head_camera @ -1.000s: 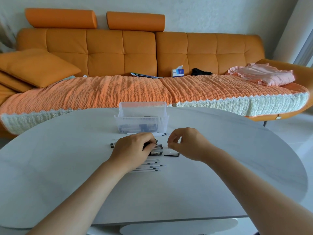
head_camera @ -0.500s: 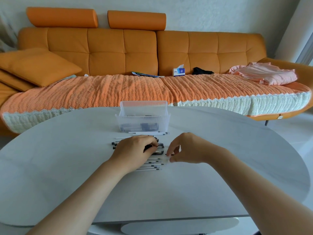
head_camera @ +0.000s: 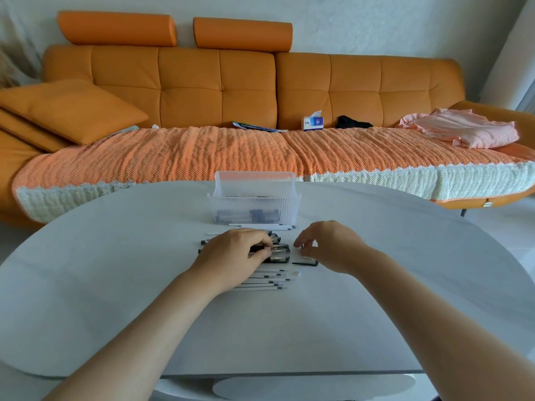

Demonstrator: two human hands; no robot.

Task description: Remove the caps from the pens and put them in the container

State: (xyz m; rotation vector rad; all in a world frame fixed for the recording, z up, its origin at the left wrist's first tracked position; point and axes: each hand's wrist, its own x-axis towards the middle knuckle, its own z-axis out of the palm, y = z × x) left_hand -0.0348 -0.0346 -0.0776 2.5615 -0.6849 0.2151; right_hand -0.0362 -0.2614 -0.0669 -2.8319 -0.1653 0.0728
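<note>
hands, two, bare: left hand [head_camera: 234, 256] is curling its fingers over the capped pens [head_camera: 279, 250] at centre frame and gripping one barrel. right hand [head_camera: 330, 247] is hovering just right of them, thumb and forefinger drawn close; whether it is pinching anything cannot be told.

capped pens: lying in a small stack on the table [head_camera: 115, 285], long axes running left to right across the frame, dark caps pointing right, tail ends showing left of the left hand.

loose cap [head_camera: 305, 262]: lying flat just below the right hand, apart from the stack, long axis left to right.

bare pens [head_camera: 269, 280]: thin white barrels fanning out below the stack, tips pointing right.

container [head_camera: 285, 206]: clear ribbed plastic, standing just above the stack at upper centre of the table, dark items showing through its wall; one white pen [head_camera: 263, 226] lying along its front.

handling, judged: pens are looking light, stiff and smooth, likely rolling if nudged. caps are probably coming off with a straight pull along the axis, so one hand should be holding the barrel mid-length and the other pinching the cap near its clip. small caps may be slipping from the fingertips.
</note>
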